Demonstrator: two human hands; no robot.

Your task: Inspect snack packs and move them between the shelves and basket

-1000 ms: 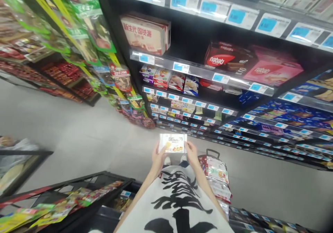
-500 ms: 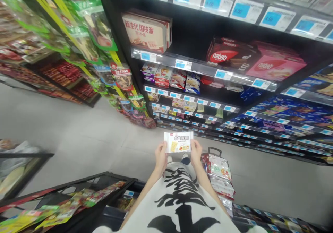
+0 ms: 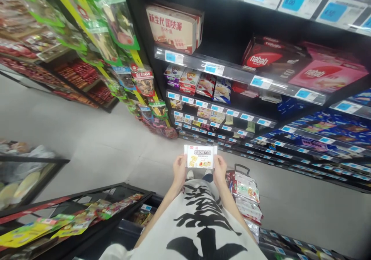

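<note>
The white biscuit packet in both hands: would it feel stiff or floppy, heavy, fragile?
Probably fairly stiff: the biscuit packet spans flat and straight between the left hand and right hand, gripped only at its ends. Likely light, as it looks thin and small. The biscuits pictured on it could crack if squeezed.

One camera only, worn on the person's head, looks forward and steeply down over the patterned shirt to the grey floor. It faces black snack shelves that lean in from the upper right under the wide lens. The biscuit packet sits close below, just under centre.
</note>
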